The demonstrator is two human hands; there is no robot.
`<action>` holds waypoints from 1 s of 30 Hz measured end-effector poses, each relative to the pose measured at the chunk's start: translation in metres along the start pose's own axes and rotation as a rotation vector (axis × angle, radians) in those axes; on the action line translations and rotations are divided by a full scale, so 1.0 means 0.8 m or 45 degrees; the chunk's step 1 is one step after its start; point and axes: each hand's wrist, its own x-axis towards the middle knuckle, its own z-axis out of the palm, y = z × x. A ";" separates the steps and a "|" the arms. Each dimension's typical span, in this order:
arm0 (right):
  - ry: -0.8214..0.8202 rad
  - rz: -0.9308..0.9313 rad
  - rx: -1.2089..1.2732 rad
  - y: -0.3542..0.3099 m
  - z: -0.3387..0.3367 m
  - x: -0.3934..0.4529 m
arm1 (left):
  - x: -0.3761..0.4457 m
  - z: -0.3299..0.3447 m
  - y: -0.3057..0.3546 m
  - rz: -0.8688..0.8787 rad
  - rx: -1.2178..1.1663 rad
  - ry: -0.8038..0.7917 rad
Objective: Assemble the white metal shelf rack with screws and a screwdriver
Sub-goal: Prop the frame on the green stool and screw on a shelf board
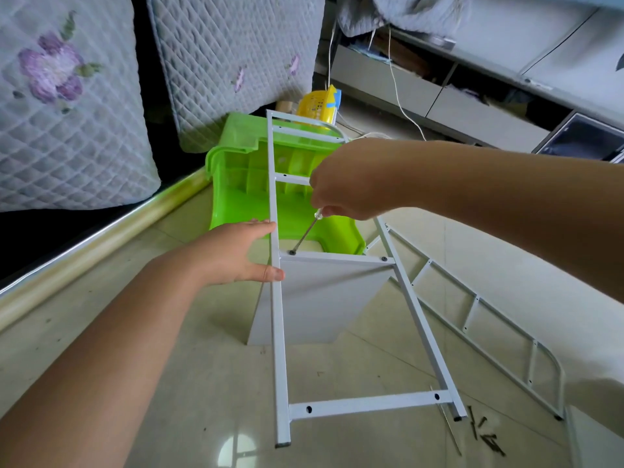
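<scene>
Nearest me, the bottom crossbar (369, 404) of the white side frame (277, 332) shows two empty holes, so that joint is not yet done. Right of the frame's near foot, loose screws (486, 434) lie scattered on the floor (202, 383), kept within reach, I'd say. Further right of the frame, the second side frame (479, 315) lies flat, waiting its turn.

Up the frame now: my left hand (236, 255) braces the left upright, fingers straight along its outer side and thumb pressing the front, a wide grip that steadies rather than clamps. That keeps the frame from twisting under the tool. The shelf panel (324, 298) hangs edge-on beneath the middle crossbar, a screw already seated at the crossbar's right end.

My right hand (341, 194) comes in from above the frame, wrist bent down, grip curled tight round the screwdriver (305, 233) handle. Its tip sits on the screw (292, 252) at the crossbar's left end.

Beyond the frame, a green plastic stool (250, 184) lies tipped behind it.
</scene>
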 end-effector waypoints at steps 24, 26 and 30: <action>-0.089 0.033 -0.071 -0.014 0.006 -0.007 | -0.002 0.000 -0.001 0.021 -0.073 -0.012; -0.064 -0.022 -0.203 -0.007 0.013 -0.011 | -0.004 0.002 -0.002 0.026 -0.096 -0.011; 0.010 -0.127 -0.258 -0.001 0.015 -0.009 | -0.001 0.003 -0.003 0.035 -0.106 -0.008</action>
